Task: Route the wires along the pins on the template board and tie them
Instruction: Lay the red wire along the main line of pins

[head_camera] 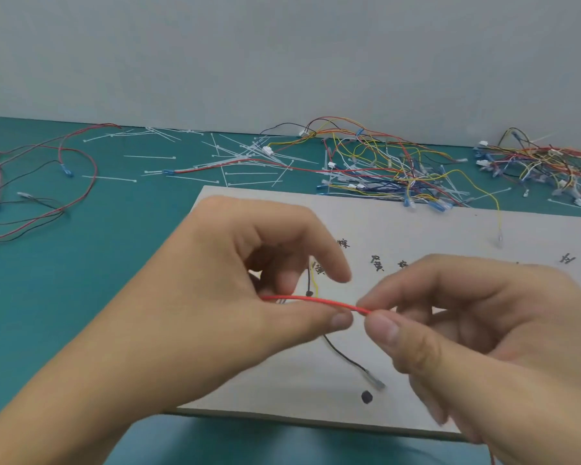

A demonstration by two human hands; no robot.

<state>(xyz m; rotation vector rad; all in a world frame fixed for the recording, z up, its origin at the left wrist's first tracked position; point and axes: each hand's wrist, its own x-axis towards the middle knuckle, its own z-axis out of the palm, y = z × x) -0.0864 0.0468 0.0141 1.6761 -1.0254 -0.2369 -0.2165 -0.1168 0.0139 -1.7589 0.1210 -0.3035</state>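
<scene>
Closest of all, the left hand [235, 283] hovers above the near left part of the board [433, 229]. It holds a red wire [316, 301] between its thumb and curled fingers, with the index finger lifted clear of it. That red wire stretches rightward in a shallow arc over the board to the right hand [483, 330], whose thumb and index fingertip pinch it while its other fingers curl loosely beneath. Under the left hand a thin yellow wire [315, 283] and a black wire [346, 357] lie on the board. The black one runs toward the board's near edge and ends in a clear-sleeved terminal just beside a black pin [367, 396]. Handwritten marks [376, 263] cross the board's middle. The board rests on a teal worktop [81, 297]. Off the board's left side lie loose red and black leads [47, 196], and white cable ties [249, 156] are scattered behind its far left corner. Along the board's far edge sits a tangled heap of coloured wires [383, 162], some of it spilling onto the board. One yellow strand [498, 213] trails down across the board's far right part. Past the far right corner lies a second tangle [544, 162], and a pale wall [282, 55] stands behind the worktop.
</scene>
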